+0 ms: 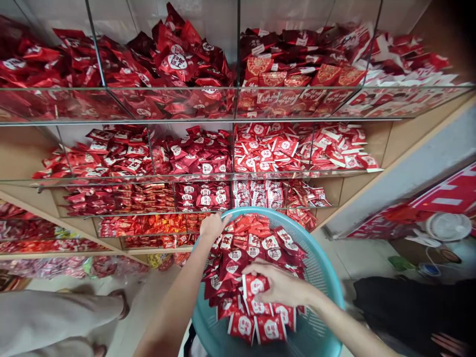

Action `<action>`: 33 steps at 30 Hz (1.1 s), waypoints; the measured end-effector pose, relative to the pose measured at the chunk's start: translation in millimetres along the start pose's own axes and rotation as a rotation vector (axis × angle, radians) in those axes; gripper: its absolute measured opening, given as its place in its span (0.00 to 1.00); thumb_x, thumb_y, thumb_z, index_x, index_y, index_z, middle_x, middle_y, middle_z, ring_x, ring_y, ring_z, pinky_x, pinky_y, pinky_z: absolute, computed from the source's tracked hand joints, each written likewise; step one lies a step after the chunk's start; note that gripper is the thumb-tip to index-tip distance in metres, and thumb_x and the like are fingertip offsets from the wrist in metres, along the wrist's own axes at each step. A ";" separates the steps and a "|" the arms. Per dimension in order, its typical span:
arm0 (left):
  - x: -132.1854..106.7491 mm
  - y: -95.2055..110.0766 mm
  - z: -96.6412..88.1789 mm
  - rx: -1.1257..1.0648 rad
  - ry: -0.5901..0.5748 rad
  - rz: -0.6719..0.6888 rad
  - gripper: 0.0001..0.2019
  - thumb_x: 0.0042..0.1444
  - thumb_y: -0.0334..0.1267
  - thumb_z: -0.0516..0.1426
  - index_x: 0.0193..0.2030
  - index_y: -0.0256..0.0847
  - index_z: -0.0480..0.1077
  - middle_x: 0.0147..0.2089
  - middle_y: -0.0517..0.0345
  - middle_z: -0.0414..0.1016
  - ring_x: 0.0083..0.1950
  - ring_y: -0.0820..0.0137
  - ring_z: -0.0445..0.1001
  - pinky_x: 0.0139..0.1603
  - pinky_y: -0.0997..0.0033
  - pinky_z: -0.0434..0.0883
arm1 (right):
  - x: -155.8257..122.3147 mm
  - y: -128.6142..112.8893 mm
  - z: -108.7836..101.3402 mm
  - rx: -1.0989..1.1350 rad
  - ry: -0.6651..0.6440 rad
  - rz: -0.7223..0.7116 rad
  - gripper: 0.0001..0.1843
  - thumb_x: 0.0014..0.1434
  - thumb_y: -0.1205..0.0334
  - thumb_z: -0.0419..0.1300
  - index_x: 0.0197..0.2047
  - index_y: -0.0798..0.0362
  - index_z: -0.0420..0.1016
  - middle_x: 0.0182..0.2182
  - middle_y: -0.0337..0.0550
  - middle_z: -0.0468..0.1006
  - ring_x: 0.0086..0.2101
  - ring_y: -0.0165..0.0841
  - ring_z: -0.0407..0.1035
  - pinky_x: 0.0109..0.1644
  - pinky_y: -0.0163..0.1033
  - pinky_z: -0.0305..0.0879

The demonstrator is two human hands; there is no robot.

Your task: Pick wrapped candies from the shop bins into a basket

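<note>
A teal plastic basket (334,277) with slotted sides stands in front of me, filled with red and dark-red wrapped packets (234,263) that bear white printed labels. My left hand (212,226) is closed on the basket's far left rim. Inside the basket, over the middle of the pile, my right hand (275,285) has its fingers curled round a bright red packet (256,285) with a white edge. More bright red packets (269,327) lie loosely at the near side of the pile. The palm side of my right hand is hidden.
Ahead rise shelves with clear dividers (238,49) and glass fronts, filled with red packets. A person's light trousers (55,317) show at lower left. Dark clothing (401,307) and part of another hand appear at lower right, near a white fan (448,227).
</note>
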State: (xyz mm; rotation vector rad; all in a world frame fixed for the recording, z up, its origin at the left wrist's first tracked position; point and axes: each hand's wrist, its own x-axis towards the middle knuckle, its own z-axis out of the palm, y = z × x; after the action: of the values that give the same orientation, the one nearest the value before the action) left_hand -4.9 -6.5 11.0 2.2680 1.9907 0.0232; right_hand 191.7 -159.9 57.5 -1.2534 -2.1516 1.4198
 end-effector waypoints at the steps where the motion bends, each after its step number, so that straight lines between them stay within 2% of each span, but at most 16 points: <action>1: -0.2 0.3 -0.6 -0.001 -0.003 0.000 0.38 0.52 0.62 0.29 0.45 0.36 0.67 0.37 0.42 0.74 0.40 0.56 0.74 0.39 0.61 0.67 | 1.0 0.2 3.8 -0.010 -0.023 -0.009 0.24 0.44 0.69 0.60 0.47 0.49 0.67 0.37 0.38 0.68 0.34 0.28 0.63 0.38 0.33 0.60; 3: -0.5 0.8 -1.5 -0.005 -0.012 0.001 0.38 0.52 0.62 0.30 0.46 0.36 0.67 0.38 0.42 0.74 0.40 0.56 0.74 0.39 0.61 0.67 | 3.5 3.0 11.3 -0.001 -0.059 -0.020 0.21 0.44 0.73 0.57 0.44 0.50 0.69 0.29 0.34 0.68 0.27 0.25 0.61 0.31 0.30 0.58; 5: -0.6 1.0 -1.6 -0.009 -0.016 0.005 0.38 0.52 0.63 0.30 0.45 0.36 0.67 0.38 0.42 0.74 0.41 0.57 0.73 0.39 0.61 0.67 | 5.5 6.1 16.7 0.013 -0.068 -0.035 0.18 0.46 0.74 0.54 0.41 0.52 0.70 0.24 0.32 0.66 0.24 0.24 0.59 0.28 0.29 0.55; 10: -0.8 0.4 0.4 -0.008 -0.001 0.014 0.40 0.50 0.64 0.29 0.45 0.36 0.67 0.38 0.43 0.74 0.41 0.57 0.73 0.40 0.62 0.67 | 4.2 4.4 16.5 -0.098 0.035 -0.015 0.10 0.50 0.70 0.52 0.36 0.53 0.71 0.25 0.35 0.70 0.25 0.25 0.61 0.29 0.30 0.55; 14: -1.0 0.5 0.7 -0.004 0.014 0.010 0.40 0.49 0.65 0.29 0.44 0.36 0.67 0.37 0.43 0.74 0.40 0.57 0.74 0.38 0.63 0.67 | 2.4 2.0 11.7 -0.121 0.051 0.043 0.06 0.52 0.64 0.54 0.34 0.52 0.71 0.25 0.36 0.71 0.26 0.27 0.63 0.28 0.30 0.55; 18: -0.9 1.1 -0.6 0.005 -0.002 0.008 0.40 0.50 0.65 0.29 0.45 0.36 0.67 0.37 0.42 0.74 0.40 0.56 0.74 0.38 0.62 0.67 | 3.7 6.3 11.1 -0.143 0.066 0.049 0.06 0.52 0.60 0.56 0.27 0.53 0.68 0.22 0.35 0.68 0.24 0.26 0.59 0.27 0.31 0.52; 20: -0.8 1.3 -0.5 -0.006 -0.011 0.006 0.40 0.50 0.64 0.30 0.45 0.36 0.67 0.38 0.42 0.74 0.41 0.57 0.73 0.39 0.62 0.67 | 4.2 8.9 11.0 -0.076 0.081 0.048 0.09 0.53 0.60 0.55 0.24 0.54 0.65 0.19 0.33 0.63 0.22 0.24 0.55 0.25 0.30 0.50; 22: -0.5 1.0 0.6 -0.013 -0.004 0.007 0.39 0.50 0.64 0.30 0.46 0.36 0.67 0.38 0.43 0.74 0.41 0.57 0.73 0.39 0.62 0.67 | 4.2 10.9 10.4 0.100 0.083 0.062 0.11 0.53 0.58 0.56 0.24 0.54 0.62 0.17 0.31 0.60 0.20 0.23 0.53 0.23 0.30 0.48; 25: 0.1 0.5 2.6 -0.010 0.016 0.007 0.40 0.50 0.65 0.30 0.45 0.36 0.67 0.38 0.43 0.74 0.40 0.56 0.73 0.38 0.61 0.67 | 3.6 14.0 9.1 0.424 0.029 0.153 0.14 0.50 0.53 0.58 0.25 0.53 0.61 0.16 0.29 0.61 0.16 0.21 0.54 0.20 0.28 0.48; 27: 0.4 0.5 3.1 -0.005 0.017 0.007 0.40 0.49 0.65 0.29 0.44 0.36 0.67 0.37 0.43 0.74 0.40 0.56 0.74 0.38 0.61 0.67 | 3.7 17.6 9.7 0.547 -0.031 0.237 0.15 0.47 0.51 0.61 0.26 0.54 0.63 0.14 0.28 0.63 0.15 0.20 0.55 0.18 0.28 0.49; 30: 0.5 0.7 2.0 0.003 0.009 0.005 0.40 0.50 0.65 0.29 0.45 0.35 0.67 0.37 0.42 0.74 0.40 0.56 0.74 0.38 0.62 0.67 | 5.6 26.0 14.6 0.587 -0.106 0.322 0.16 0.44 0.52 0.63 0.26 0.55 0.66 0.13 0.29 0.65 0.13 0.21 0.58 0.15 0.26 0.49; 33: 0.4 0.9 0.8 0.001 -0.002 0.005 0.40 0.50 0.64 0.30 0.45 0.36 0.67 0.37 0.42 0.74 0.41 0.57 0.73 0.39 0.62 0.67 | 8.4 33.6 22.0 0.548 -0.123 0.357 0.15 0.42 0.53 0.64 0.25 0.56 0.67 0.12 0.29 0.66 0.13 0.21 0.60 0.14 0.26 0.49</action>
State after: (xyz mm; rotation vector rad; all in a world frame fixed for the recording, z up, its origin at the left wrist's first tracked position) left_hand -3.9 -6.3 10.3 2.2732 1.9846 0.0206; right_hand 190.1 -162.0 16.5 -1.3855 -1.4742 2.0921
